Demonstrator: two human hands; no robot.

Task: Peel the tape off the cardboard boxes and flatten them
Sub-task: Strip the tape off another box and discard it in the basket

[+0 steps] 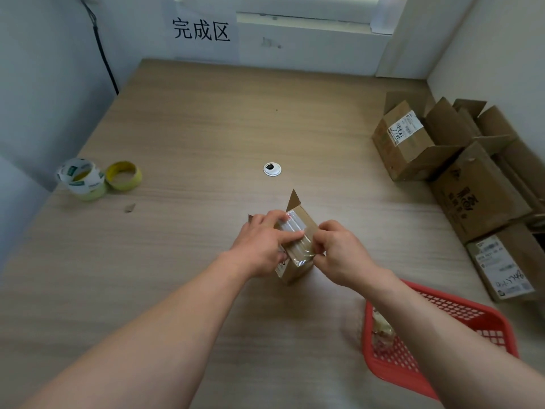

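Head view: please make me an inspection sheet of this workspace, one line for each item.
Surface: wooden table, with a round cable grommet in the middle.
Job's things: small box, taped, upright; opened boxes piled at the right edge.
Clutter: two tape rolls at left, cardboard scrap nearby, red basket at front right with pale crumpled scraps.
Grips: left grip holds the small box; right grip pinches the tape on it.
Cables: one black cable down the left wall.
Surroundings: paper sign on the back wall, window above.
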